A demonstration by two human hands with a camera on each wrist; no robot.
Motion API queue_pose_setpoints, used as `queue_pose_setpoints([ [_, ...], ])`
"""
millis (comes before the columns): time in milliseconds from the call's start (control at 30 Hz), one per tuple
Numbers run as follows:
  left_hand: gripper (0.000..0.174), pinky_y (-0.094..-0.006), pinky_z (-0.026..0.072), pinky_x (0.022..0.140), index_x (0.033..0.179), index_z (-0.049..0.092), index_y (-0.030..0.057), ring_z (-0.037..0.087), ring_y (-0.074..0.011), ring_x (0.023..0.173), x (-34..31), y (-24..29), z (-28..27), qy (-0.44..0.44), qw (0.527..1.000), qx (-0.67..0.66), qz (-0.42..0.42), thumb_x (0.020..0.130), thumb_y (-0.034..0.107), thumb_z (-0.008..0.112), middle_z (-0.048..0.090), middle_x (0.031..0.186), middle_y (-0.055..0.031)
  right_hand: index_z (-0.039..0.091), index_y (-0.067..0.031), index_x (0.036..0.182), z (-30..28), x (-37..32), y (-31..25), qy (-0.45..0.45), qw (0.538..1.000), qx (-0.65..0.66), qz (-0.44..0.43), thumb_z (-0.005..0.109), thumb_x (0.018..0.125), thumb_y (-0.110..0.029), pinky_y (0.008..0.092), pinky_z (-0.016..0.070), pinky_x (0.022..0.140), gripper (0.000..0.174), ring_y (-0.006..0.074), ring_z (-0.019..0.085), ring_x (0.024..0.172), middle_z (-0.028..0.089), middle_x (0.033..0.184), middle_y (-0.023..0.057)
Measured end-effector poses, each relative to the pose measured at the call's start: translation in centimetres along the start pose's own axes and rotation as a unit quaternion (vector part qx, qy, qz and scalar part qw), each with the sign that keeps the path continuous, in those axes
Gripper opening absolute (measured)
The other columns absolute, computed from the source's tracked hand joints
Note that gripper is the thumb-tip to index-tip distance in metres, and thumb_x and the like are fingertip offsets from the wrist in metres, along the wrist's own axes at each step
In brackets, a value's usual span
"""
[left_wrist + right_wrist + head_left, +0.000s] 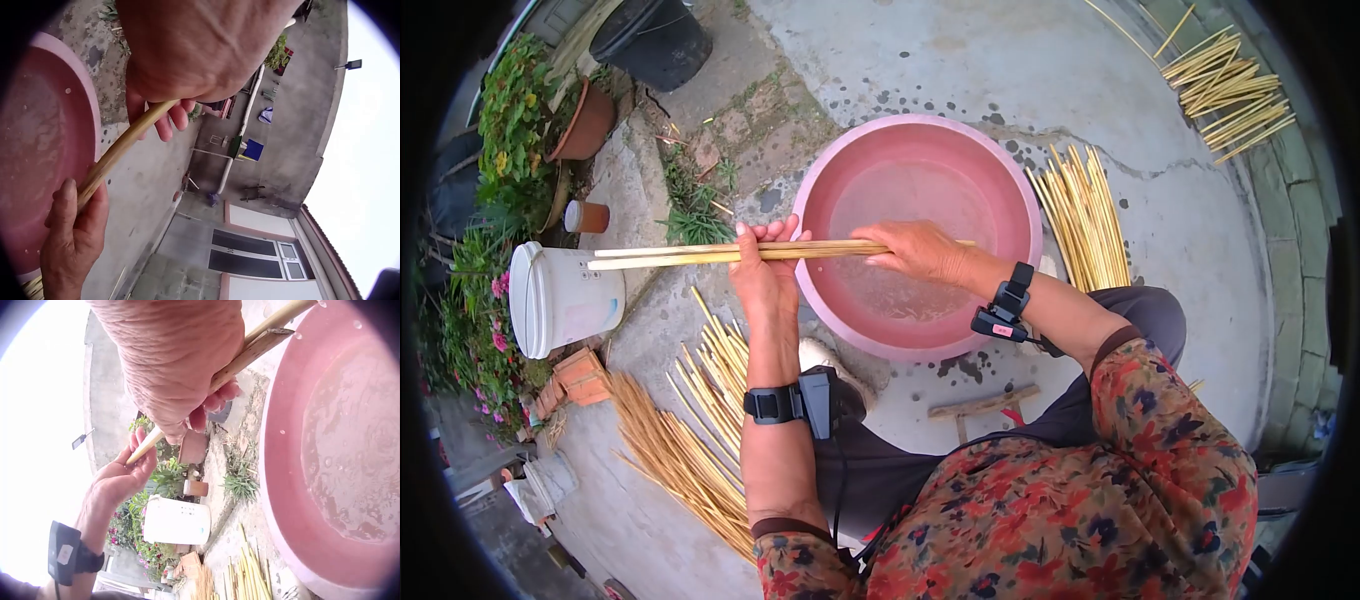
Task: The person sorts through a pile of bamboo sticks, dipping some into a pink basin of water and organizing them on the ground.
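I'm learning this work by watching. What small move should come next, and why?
Perhaps shake the sticks lightly over the tub: the left hand and right hand both hold them, one end is above the tub, and drops show in the air near that end.

Pale outdoor daylight, cracked and splotched grey concrete floor, block wall at three o'clock in the head view, flowering plants at nine, white-framed window at five o'clock in the left wrist view, bright sky at three
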State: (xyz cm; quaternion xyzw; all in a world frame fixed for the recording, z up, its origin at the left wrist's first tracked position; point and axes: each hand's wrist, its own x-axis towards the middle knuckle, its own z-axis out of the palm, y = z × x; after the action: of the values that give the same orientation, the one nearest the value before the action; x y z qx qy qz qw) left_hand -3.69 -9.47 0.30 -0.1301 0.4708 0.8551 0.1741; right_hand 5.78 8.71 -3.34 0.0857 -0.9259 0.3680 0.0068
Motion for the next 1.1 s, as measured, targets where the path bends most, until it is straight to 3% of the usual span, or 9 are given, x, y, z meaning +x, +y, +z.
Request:
queue_pose_setpoints([
  [167,0.026,-0.049,0.0511,0.073,0.084,0.045,0.0025,0.058,-0.0312,0.089,0.0,1.0,-0.8,-0.034,0.999,-0.03,-0.001,0.091,0.027,0.04,0.056,0.082,-0.0137,0.053,-0.0112,0.103,-0.6,0.6,-0.5,-0.03,0.988,0.15,0.011,0.056,0.081,-0.027,0.0353,0.0446,0.068,0.027,0.0259,0.057,0.079,0.059,0.085,0.0089],
  [267,0.025,-0.0482,0.0507,0.074,0.085,0.046,0.0027,0.058,-0.0305,0.089,-0.1,1.2,-0.7,-0.053,0.998,-0.03,-0.004,0.091,0.026,0.04,0.057,0.085,-0.0134,0.056,-0.0088,0.098,-0.8,0.8,-0.3,-0.062,0.973,0.213,0.061,0.055,0.082,-0.027,0.0322,0.0436,0.066,0.024,0.0219,0.057,0.077,0.059,0.077,0.0063],
  [333,0.024,-0.045,0.0504,0.075,0.088,0.049,0.002,0.058,-0.029,0.089,-0.1,1.6,-0.7,-0.102,0.994,0.007,-0.034,0.091,0.025,0.042,0.058,0.088,-0.0134,0.056,-0.0065,0.095,-1.3,0.8,0.2,-0.113,0.951,0.27,0.099,0.055,0.083,-0.025,0.0261,0.0421,0.062,0.022,0.0108,0.051,0.068,0.055,0.075,0.0003],
  [367,0.024,-0.045,0.0504,0.075,0.088,0.049,0.002,0.058,-0.029,0.089,-0.1,1.7,-0.8,-0.101,0.994,0.009,-0.034,0.091,0.025,0.042,0.058,0.088,-0.0134,0.056,-0.0065,0.095,-1.6,0.8,0.5,-0.112,0.951,0.271,0.1,0.055,0.083,-0.025,0.0261,0.0421,0.062,0.022,0.0108,0.051,0.068,0.055,0.075,0.0003],
  [433,0.023,-0.0411,0.0502,0.077,0.093,0.051,0.0011,0.058,-0.0276,0.09,-0.1,1.8,-1.0,-0.132,0.99,0.021,-0.046,0.09,0.023,0.045,0.058,0.092,-0.0139,0.056,-0.0058,0.09,-2.3,0.9,1.0,-0.197,0.887,0.377,0.18,0.056,0.083,-0.024,0.0244,0.0424,0.057,0.02,0.0086,0.052,0.061,0.055,0.074,-0.0003],
  [533,0.023,-0.0391,0.0503,0.076,0.095,0.052,0.0005,0.058,-0.0271,0.09,-0.2,2.3,-0.6,-0.154,0.984,0.065,-0.06,0.089,0.022,0.046,0.058,0.094,-0.0145,0.056,-0.0058,0.087,-2.3,0.7,1.5,-0.213,0.849,0.45,0.179,0.051,0.086,-0.031,0.0231,0.0437,0.055,0.025,0.0079,0.053,0.055,0.055,0.072,0.0017],
  [733,0.019,-0.0413,0.0522,0.076,0.095,0.051,-0.0011,0.058,-0.0305,0.092,0.0,2.3,-0.6,-0.151,0.986,0.041,-0.055,0.088,0.016,0.047,0.058,0.096,-0.0168,0.055,-0.005,0.09,-3.1,1.1,1.4,-0.223,0.875,0.402,0.153,0.037,0.09,-0.038,0.0247,0.0461,0.057,0.037,0.0112,0.057,0.057,0.056,0.072,0.0037],
  [933,0.017,-0.0406,0.053,0.074,0.091,0.05,-0.0011,0.058,-0.0319,0.092,0.5,1.2,-0.7,-0.126,0.99,0.051,-0.037,0.089,0.015,0.046,0.057,0.095,-0.0184,0.05,-0.0053,0.103,-1.5,3.0,-0.4,-0.212,0.922,0.305,0.111,0.036,0.092,-0.036,0.0258,0.0439,0.052,0.035,0.0124,0.053,0.053,0.055,0.07,0.0051],
  [1100,0.018,-0.0377,0.053,0.07,0.09,0.048,-0.0001,0.057,-0.0319,0.095,0.3,0.3,0.1,-0.103,0.992,0.061,-0.038,0.09,0.017,0.045,0.057,0.096,-0.0187,0.049,-0.0037,0.088,-0.4,5.2,-2.7,-0.132,0.946,0.291,0.058,0.039,0.089,-0.035,0.0303,0.0428,0.051,0.033,0.0178,0.052,0.053,0.051,0.063,0.007],
])
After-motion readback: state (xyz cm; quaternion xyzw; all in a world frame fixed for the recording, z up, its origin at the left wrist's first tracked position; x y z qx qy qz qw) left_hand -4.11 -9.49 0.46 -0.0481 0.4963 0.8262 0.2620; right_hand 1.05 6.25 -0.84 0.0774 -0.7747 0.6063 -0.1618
